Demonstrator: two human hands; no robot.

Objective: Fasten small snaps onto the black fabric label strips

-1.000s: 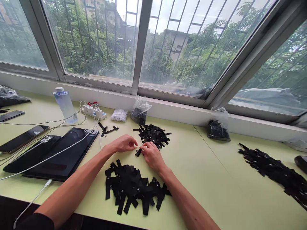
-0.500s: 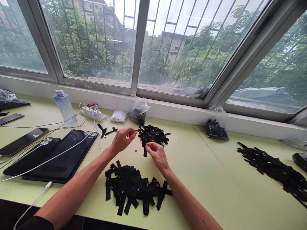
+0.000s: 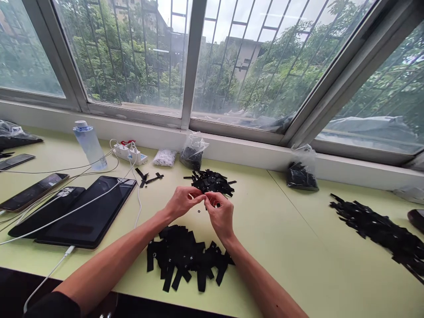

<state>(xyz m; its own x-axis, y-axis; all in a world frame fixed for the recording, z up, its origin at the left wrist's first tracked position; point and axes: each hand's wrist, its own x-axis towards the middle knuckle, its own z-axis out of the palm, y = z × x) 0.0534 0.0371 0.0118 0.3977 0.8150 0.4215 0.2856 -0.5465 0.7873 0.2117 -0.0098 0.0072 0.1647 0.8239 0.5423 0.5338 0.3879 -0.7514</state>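
My left hand [image 3: 185,201] and my right hand [image 3: 221,214] meet fingertip to fingertip above the table, both closed in a pinch. What sits between the fingers is too small and hidden to make out. Just behind them lies a loose pile of short black fabric strips [image 3: 212,180], some with small shiny dots. A tiny dark ring [image 3: 199,211] rests on the table below the fingertips. Nearer me, between my forearms, spreads a larger heap of black strips [image 3: 180,254] with small metallic pieces on them.
A tablet [image 3: 89,216], phones [image 3: 36,190] and white cables lie on the left. Behind them stand a water bottle [image 3: 90,145] and a power strip [image 3: 130,153]. Plastic bags [image 3: 193,154] line the sill. On the right lies another heap of strips [image 3: 374,225].
My hands have come together from apart; the left moved right and slightly down, the right slightly up. A small ring on the table shows farther right than the one seen before.
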